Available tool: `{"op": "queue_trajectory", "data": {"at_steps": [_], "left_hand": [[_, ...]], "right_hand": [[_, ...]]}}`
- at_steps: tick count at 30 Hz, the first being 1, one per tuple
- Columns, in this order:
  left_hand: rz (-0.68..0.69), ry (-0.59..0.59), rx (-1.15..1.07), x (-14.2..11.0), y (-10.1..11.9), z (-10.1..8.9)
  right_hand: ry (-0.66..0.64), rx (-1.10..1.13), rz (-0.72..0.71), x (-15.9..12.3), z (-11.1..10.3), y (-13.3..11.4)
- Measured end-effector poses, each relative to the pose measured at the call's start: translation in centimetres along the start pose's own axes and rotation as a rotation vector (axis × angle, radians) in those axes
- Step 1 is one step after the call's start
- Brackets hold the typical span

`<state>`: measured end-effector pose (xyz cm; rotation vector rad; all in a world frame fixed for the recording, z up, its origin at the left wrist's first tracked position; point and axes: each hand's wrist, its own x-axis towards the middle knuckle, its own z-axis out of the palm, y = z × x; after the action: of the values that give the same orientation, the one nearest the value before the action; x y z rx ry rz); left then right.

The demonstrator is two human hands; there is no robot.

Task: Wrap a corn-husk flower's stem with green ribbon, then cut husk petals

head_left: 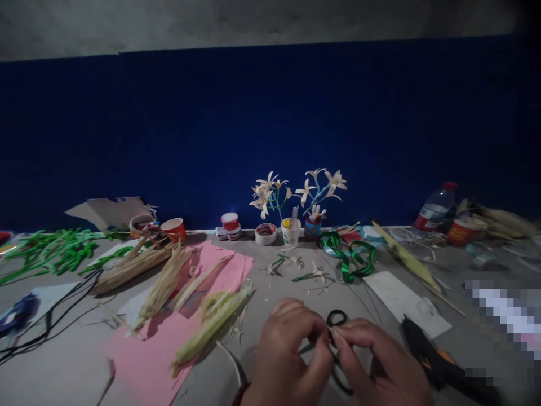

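Observation:
My left hand (289,352) and my right hand (378,363) meet at the front of the table, thumbs and forefingers pinched close together. Whatever lies between their fingertips is too small and dark to make out. Beneath them are scissors, with one black handle loop (337,317) showing past the fingertips. Beyond the hands lie two small cut flower pieces, a left one (281,262) and a right one (313,274), with pale petals and green stems. A black glue gun (435,352) rests to the right of my right hand.
Pink paper (139,361) with corn husks (213,330) spreads on the left, near green fuzzy stems (63,251). White-flowered stems (270,192) stand in a cup (291,232) at the back. Green ribbon (355,259), white paper (408,301) and a bottle (437,206) are on the right.

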<state>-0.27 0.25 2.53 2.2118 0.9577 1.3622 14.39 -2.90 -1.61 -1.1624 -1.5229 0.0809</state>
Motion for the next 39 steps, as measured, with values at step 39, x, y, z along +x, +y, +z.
{"op": "queue_trajectory", "data": {"at_steps": [39], "left_hand": [[0.225,0.023,0.252,-0.6,-0.2,-1.1]], "right_hand": [[-0.185,-0.104,-0.065,2.2,-1.0,-1.5]]}}
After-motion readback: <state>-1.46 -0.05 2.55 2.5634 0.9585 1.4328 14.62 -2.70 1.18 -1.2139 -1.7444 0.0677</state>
